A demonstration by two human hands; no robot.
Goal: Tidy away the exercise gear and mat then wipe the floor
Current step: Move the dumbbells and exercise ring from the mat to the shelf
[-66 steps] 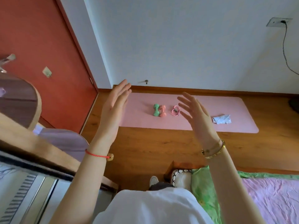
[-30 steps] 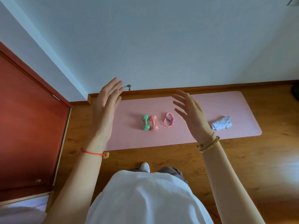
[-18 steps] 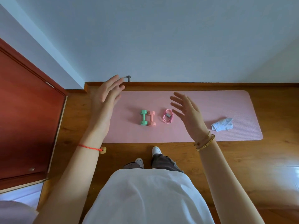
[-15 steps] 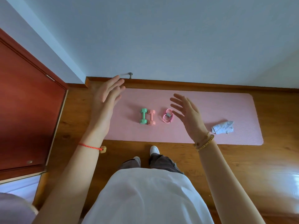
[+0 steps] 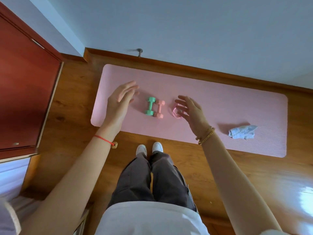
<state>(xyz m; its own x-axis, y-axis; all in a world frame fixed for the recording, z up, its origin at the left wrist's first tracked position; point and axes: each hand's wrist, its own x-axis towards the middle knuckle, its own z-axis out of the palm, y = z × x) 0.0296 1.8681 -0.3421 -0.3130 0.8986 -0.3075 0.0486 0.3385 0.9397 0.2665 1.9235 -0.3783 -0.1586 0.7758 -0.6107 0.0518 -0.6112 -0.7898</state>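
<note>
A pink exercise mat (image 5: 220, 106) lies flat on the wooden floor along the wall. On it sit a green dumbbell (image 5: 150, 106) and a pink dumbbell (image 5: 159, 109) side by side, a coiled pink band (image 5: 176, 112) and a crumpled light-blue cloth (image 5: 242, 131). My left hand (image 5: 121, 99) hovers with straight fingers left of the dumbbells, holding nothing. My right hand (image 5: 191, 110) is raised with spread fingers over the pink band, partly hiding it, and is empty.
My feet in white shoes (image 5: 149, 148) stand on the wood floor at the mat's near edge. A red-brown door (image 5: 25, 92) is at the left. A door stopper (image 5: 139, 52) sticks out of the wooden skirting behind the mat. Bedding shows at the lower left.
I have walked up to the mat and tilted my view down. Both hands have lowered toward the dumbbells and the band, still holding nothing.
</note>
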